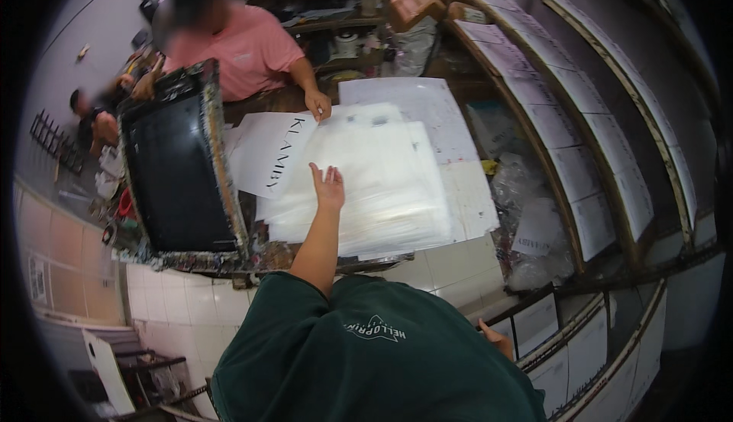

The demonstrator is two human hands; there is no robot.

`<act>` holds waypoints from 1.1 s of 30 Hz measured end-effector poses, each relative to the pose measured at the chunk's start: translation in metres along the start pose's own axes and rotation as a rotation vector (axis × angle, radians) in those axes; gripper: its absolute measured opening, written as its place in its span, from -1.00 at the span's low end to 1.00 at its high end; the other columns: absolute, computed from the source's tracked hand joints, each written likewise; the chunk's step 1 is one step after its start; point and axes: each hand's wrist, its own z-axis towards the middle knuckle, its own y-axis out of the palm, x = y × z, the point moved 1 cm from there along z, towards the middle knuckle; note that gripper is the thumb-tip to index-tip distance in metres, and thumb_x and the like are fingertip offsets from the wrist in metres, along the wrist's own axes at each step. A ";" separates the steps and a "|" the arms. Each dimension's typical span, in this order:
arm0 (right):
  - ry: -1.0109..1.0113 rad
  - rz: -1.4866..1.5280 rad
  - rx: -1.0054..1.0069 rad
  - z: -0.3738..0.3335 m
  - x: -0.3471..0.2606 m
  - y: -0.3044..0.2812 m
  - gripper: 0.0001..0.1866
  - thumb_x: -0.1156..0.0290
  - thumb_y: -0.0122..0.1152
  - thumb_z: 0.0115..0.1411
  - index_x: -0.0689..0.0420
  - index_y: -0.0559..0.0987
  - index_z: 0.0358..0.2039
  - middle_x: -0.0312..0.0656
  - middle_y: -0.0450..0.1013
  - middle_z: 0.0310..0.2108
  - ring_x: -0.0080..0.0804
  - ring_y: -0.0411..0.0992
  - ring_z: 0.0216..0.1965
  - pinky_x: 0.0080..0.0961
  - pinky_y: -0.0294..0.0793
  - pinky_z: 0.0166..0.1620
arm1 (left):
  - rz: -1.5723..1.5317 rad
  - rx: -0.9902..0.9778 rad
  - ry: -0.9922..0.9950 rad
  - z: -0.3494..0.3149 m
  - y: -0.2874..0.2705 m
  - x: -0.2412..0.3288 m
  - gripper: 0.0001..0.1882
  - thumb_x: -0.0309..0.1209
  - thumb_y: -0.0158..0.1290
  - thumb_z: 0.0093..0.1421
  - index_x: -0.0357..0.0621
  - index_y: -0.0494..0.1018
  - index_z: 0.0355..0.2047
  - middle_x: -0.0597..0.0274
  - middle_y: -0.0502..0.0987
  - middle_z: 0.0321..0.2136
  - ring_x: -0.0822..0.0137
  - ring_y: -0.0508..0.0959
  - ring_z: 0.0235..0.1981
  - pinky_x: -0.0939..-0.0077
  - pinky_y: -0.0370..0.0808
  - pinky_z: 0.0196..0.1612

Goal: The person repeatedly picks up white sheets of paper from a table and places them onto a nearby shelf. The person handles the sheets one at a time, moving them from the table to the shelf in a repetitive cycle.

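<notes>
Evidently the printed sheet (pixel 256 151) lies leftward of the nearer left hand (pixel 329 187), fingers spread and empty; whether the right hand (pixel 498 339) grips anything, I cannot tell

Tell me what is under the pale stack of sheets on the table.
White sheets show past the pale stack at its right and far edges. Whatever lies beneath its middle is covered and can't be seen.

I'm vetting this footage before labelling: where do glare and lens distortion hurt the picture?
Head view: bright glare washes out the pale stack of sheets beside the left hand; head view: the racks at right bow strongly, and the picture's corners fall to black.
</notes>
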 end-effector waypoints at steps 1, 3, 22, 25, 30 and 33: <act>0.077 0.116 -0.078 -0.009 -0.010 0.003 -0.13 -0.29 -0.12 0.03 0.13 0.12 0.16 0.02 0.13 0.11 -0.12 0.20 0.08 -0.03 0.22 0.00 | -0.015 0.007 0.011 0.017 -0.003 -0.006 -0.07 0.00 0.10 0.01 -0.18 -0.16 0.18 0.13 0.14 0.06 0.34 0.34 -0.12 0.64 0.40 -0.13; 0.184 0.208 -0.104 -0.020 -0.041 0.005 -0.05 -0.36 -0.11 -0.04 0.13 0.09 0.18 -0.01 0.06 0.17 -0.12 0.14 0.13 0.05 0.13 0.04 | -0.037 -0.008 0.068 0.057 -0.013 -0.018 -0.34 -0.12 0.09 0.06 -0.29 0.08 -0.01 0.19 0.29 -0.25 0.42 0.38 -0.33 0.73 0.44 -0.27; -1.340 0.706 0.954 -0.090 -0.309 0.060 -0.63 0.45 0.16 -0.02 0.14 0.35 -0.16 -0.21 0.39 -0.32 -0.52 0.36 -0.32 -0.55 0.37 -0.30 | 0.705 -0.585 -0.631 -0.283 0.070 -0.165 -0.56 0.00 -0.18 0.21 -0.11 0.24 -0.14 0.34 0.32 -0.30 0.49 0.25 -0.38 0.55 0.23 -0.19; -1.243 0.707 1.040 -0.105 -0.280 0.068 -0.77 0.53 0.09 -0.05 0.21 0.46 -0.30 -0.22 0.43 -0.44 -0.61 0.36 -0.48 -0.62 0.36 -0.40 | 0.761 -0.725 -0.728 -0.295 0.044 -0.165 -0.58 -0.04 -0.20 0.23 -0.11 0.23 -0.11 0.33 0.32 -0.24 0.45 0.30 -0.29 0.50 0.24 -0.14; -1.066 0.706 1.463 -0.129 -0.201 0.064 -0.68 0.63 -0.05 -0.07 0.20 0.53 -0.26 -0.25 0.45 -0.49 -0.68 0.28 -0.60 -0.69 0.29 -0.52 | 0.996 -1.127 -1.275 -0.345 -0.029 -0.156 -0.55 -0.22 -0.05 0.17 -0.15 0.19 0.00 0.26 0.36 -0.21 0.43 0.38 -0.26 0.51 0.34 -0.21; -0.960 0.726 1.572 -0.154 -0.129 0.080 -0.58 0.69 -0.11 -0.08 0.15 0.52 -0.18 -0.35 0.40 -0.54 -0.70 0.23 -0.60 -0.74 0.25 -0.53 | 1.226 -1.504 -1.770 -0.335 -0.080 -0.118 -0.55 -0.29 0.04 0.13 -0.18 0.24 0.00 0.23 0.39 -0.25 0.47 0.41 -0.27 0.59 0.37 -0.22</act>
